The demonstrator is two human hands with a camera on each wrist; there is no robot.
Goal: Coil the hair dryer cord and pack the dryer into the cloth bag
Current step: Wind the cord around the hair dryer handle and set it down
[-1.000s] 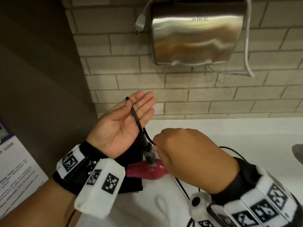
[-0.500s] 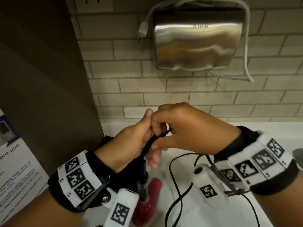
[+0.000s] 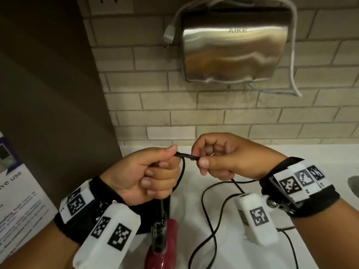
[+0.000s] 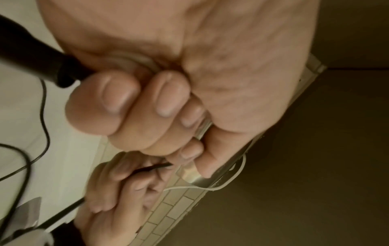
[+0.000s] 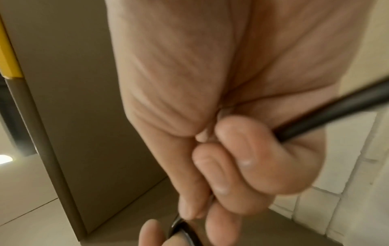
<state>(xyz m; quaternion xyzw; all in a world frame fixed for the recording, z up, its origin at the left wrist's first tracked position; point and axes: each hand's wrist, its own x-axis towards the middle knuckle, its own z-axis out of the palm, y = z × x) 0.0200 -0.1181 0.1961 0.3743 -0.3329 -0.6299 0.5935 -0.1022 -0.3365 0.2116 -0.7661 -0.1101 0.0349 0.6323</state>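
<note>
Brushed stainless-steel wall-mounted hand dryer (image 3: 235, 45): brand "AIKE" in raised letters near the top of its front cover. White and purple printed notice (image 3: 17, 193) at the left edge: large letters "ve use" legible, the word cut off; the smaller lines beneath are too blurred to read.

A thin black cord (image 3: 211, 226) trails in loose loops over the white worktop (image 3: 252, 158); the dark-red hair dryer (image 3: 165, 249) hangs near, handle up.

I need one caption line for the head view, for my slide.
Both hands, left hand and right hand, pinch the black cord above the red dryer, under a wall hand dryer.
</note>
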